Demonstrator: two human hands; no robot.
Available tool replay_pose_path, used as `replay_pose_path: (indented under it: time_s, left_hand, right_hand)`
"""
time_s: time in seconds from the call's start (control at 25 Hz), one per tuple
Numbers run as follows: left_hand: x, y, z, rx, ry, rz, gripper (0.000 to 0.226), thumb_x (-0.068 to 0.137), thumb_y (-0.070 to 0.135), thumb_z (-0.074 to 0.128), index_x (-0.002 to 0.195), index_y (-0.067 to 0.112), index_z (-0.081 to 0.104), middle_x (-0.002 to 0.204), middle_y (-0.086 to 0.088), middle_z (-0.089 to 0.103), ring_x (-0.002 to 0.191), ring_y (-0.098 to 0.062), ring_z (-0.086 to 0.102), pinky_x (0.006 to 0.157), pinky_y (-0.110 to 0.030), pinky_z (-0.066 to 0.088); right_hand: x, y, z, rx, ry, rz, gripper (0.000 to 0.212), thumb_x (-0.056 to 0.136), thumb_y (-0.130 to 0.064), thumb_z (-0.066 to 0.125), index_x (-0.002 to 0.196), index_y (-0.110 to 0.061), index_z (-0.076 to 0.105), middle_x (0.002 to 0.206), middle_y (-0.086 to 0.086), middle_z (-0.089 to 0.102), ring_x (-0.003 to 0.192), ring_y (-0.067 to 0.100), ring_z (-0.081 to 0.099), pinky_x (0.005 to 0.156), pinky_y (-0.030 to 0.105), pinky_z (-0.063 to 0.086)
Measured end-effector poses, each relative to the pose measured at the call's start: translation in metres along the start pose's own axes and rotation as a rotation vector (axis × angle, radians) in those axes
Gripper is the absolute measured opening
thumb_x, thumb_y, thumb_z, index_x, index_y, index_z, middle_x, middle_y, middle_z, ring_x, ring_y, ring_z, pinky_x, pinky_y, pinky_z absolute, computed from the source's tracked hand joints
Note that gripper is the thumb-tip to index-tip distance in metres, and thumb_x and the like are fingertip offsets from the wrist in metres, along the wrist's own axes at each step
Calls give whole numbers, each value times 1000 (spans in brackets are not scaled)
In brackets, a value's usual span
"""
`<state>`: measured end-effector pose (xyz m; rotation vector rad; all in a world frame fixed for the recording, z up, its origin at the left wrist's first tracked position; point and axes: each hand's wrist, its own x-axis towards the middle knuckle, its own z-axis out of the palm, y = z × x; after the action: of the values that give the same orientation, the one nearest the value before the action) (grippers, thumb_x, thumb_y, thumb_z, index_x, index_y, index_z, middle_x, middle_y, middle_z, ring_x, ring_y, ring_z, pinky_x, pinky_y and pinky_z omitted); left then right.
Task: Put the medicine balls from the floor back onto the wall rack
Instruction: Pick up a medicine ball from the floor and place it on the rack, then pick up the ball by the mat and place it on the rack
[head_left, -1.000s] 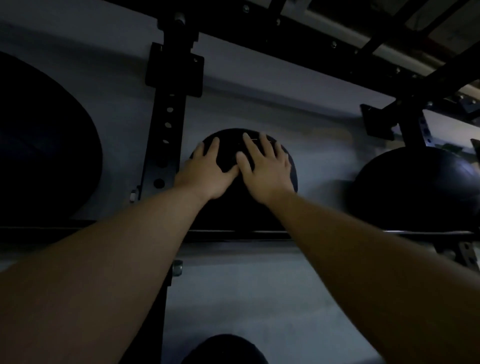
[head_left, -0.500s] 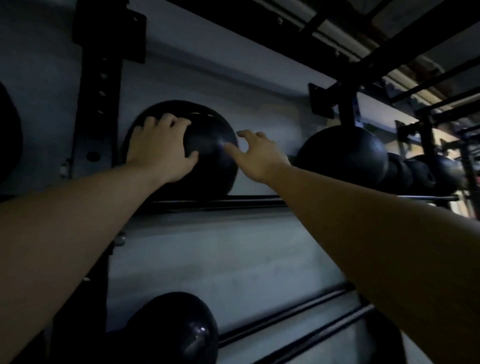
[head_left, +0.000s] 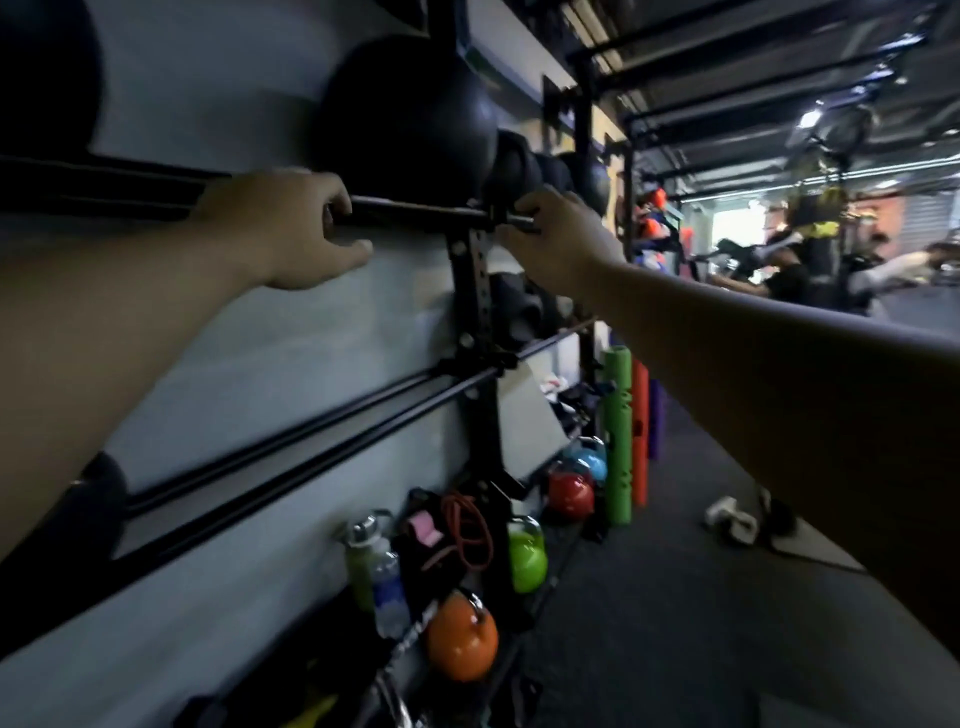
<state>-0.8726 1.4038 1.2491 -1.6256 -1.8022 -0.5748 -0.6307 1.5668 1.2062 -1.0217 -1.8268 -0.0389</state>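
The black wall rack has an upper rail (head_left: 415, 212) and a pair of lower rails (head_left: 311, 441) running along the grey wall. A large black medicine ball (head_left: 410, 130) rests on the upper rail, with more dark balls (head_left: 514, 161) lined up beyond it. Another ball (head_left: 98, 493) sits on the lower rails at far left. My left hand (head_left: 296, 228) curls around the upper rail just left of the large ball. My right hand (head_left: 556, 239) grips the same rail past the upright post (head_left: 470, 291). Neither hand holds a ball.
Below the rack stand an orange kettlebell (head_left: 462, 639), a green one (head_left: 527, 556), a red one (head_left: 571, 493), bottles (head_left: 374, 566) and a green foam tube (head_left: 617, 436). White shoes (head_left: 730, 519) lie on the dark floor. People (head_left: 795, 270) exercise at the far right.
Both hands came off the black ball on the rack and dropped onto the upper rail below it. My view has swung right and down along the wall.
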Motion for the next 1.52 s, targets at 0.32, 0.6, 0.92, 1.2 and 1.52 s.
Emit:
replay_pose_path:
  time_s: [0.32,0.6,0.92,1.2,1.52]
  left_hand:
    - [-15,178,109,-213,-233,156,53,87,69,71,118,27,66,123,-8,75,114,-37,69,89,-42,50]
    - [-18,374,209,-365,-407,230,61,84,70,73,124,24,67,127,-7,73,120,-35,67,100,-44,54]
    - [-30,582,300,-427,-570,326,71,82,85,57,128,32,62,127,-3,72,117,-33,68,97,-44,54]
    - [-56,698,411,-458,-718,458,87,85,89,45,151,32,52,143,1,65,130,-30,62,101,-45,49]
    - [-68,801,567,-519,-879,534,78,89,86,46,146,34,55,143,0,63,131,-31,59,102,-49,45]
  right_hand:
    - [-100,190,-87,-210,-60,239,63,85,-68,52,135,-31,58,130,7,66,112,31,64,87,40,53]
    - [-183,376,-131,-308,-170,429,57,95,-62,58,139,-26,55,139,11,58,122,34,60,96,48,51]
    - [-248,541,-178,-415,-260,546,58,91,-65,56,137,-30,56,138,9,61,125,36,56,98,49,46]
    - [-319,658,-175,-477,-394,693,61,91,-66,52,141,-31,52,138,7,62,124,34,56,101,53,46]
    - [-374,783,-128,-507,-484,850,62,94,-69,49,145,-32,48,142,6,59,128,34,54,101,54,42]
